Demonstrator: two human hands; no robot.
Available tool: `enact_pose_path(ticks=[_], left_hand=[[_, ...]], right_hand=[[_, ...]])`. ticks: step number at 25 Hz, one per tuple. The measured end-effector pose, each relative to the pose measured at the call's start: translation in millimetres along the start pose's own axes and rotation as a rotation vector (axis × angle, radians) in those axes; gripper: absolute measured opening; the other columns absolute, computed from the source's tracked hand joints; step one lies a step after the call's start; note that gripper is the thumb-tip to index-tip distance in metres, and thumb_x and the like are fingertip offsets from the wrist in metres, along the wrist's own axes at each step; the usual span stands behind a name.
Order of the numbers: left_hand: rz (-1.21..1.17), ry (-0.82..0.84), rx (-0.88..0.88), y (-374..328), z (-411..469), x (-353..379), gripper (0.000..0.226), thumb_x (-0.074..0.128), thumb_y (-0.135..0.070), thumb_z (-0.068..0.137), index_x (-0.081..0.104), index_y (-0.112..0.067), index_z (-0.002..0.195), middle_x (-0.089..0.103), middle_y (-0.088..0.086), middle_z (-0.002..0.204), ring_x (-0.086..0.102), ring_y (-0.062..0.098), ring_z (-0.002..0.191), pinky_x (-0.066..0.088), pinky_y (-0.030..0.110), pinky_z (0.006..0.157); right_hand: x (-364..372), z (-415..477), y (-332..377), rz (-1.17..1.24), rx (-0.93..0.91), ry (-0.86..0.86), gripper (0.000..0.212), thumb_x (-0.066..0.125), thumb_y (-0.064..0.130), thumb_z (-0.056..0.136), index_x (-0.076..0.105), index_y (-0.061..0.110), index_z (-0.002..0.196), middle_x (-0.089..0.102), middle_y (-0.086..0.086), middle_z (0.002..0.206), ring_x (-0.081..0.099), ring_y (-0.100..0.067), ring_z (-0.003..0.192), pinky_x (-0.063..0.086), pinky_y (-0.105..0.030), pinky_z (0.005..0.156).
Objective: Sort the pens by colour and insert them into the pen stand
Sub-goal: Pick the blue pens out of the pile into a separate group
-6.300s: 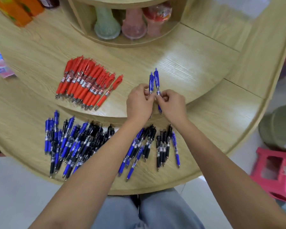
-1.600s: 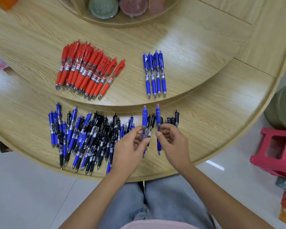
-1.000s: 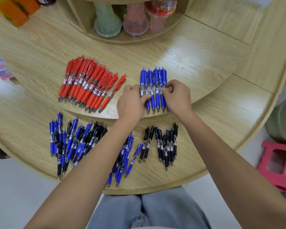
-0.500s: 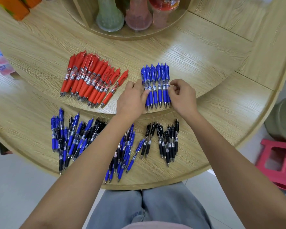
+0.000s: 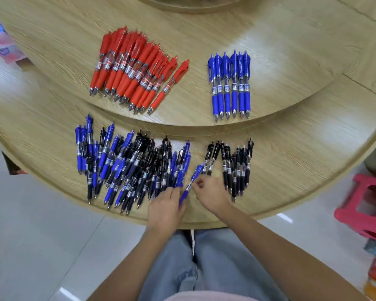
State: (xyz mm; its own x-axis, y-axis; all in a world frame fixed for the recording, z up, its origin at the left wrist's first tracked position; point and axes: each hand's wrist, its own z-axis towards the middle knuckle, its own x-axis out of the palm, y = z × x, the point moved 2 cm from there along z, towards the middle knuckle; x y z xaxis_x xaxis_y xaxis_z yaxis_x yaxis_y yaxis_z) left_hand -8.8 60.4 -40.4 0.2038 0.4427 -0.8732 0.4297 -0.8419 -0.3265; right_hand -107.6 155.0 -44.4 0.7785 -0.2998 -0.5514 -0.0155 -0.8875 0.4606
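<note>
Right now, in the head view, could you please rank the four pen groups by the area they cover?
1. mixed blue-and-black pile
2. red pile
3. blue row and black group look about alike, so I will not rank them.

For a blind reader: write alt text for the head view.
A person's right hand pinches one blue pen, the left hand touching its lower end, beside a mixed pile of blue and black pens on the lower tier of a wooden table. To the right lie grouped black pens; the upper tier holds red pens and a neat row of blue pens.
</note>
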Motion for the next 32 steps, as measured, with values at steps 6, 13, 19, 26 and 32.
enact_pose_path(ticks=[6,13,19,26,32], left_hand=[[0.213,0.059,-0.045,6,32,3,0.051,0.076,-0.050,0.068,0.059,-0.009,0.093,0.062,0.007,0.081,0.064,0.023,0.058,0.039,0.026,0.045],[0.162,0.124,-0.181,6,35,5,0.041,0.043,-0.043,0.096,0.046,-0.012,0.123,0.056,0.006,0.120,0.062,0.025,0.100,0.042,0.031,0.068],[-0.153,0.078,-0.216,-4,25,-19,0.024,0.042,-0.031,0.097,0.048,-0.011,0.107,0.061,0.008,0.104,0.061,0.032,0.085,0.046,0.038,0.069],[-0.538,-0.247,-0.050,-62,56,-125,0.021,0.038,-0.026,0.100,0.046,-0.013,0.113,0.056,0.001,0.096,0.055,0.020,0.080,0.037,0.031,0.068],[-0.184,-0.325,-0.036,-86,161,-163,0.039,0.041,-0.029,0.100,0.045,-0.007,0.132,0.057,0.013,0.117,0.055,0.027,0.103,0.037,0.032,0.076]], right_hand=[[15,20,17,-0.483,0.104,-0.068,0.026,0.046,0.029,0.098,0.060,0.007,0.098,0.067,-0.008,0.097,0.067,-0.023,0.089,0.044,-0.028,0.061],[16,14,13,-0.209,0.197,-0.077,0.037,0.053,0.023,0.092,0.039,0.013,0.059,0.042,0.002,0.056,0.048,-0.014,0.052,0.028,-0.021,0.040],[-18,-15,5,0.169,0.047,-0.053,0.010,0.059,0.020,0.086,0.057,0.010,0.084,0.063,-0.004,0.071,0.060,-0.021,0.067,0.045,-0.028,0.057],[-130,-43,29,0.483,-0.226,-0.414,0.007,0.064,0.019,0.088,0.061,0.020,0.094,0.059,0.007,0.069,0.051,0.000,0.058,0.045,-0.016,0.058],[-195,22,66,0.241,-0.219,-0.633,0.017,0.058,0.024,0.092,0.059,0.012,0.105,0.057,0.004,0.069,0.051,-0.006,0.056,0.039,-0.019,0.053]])
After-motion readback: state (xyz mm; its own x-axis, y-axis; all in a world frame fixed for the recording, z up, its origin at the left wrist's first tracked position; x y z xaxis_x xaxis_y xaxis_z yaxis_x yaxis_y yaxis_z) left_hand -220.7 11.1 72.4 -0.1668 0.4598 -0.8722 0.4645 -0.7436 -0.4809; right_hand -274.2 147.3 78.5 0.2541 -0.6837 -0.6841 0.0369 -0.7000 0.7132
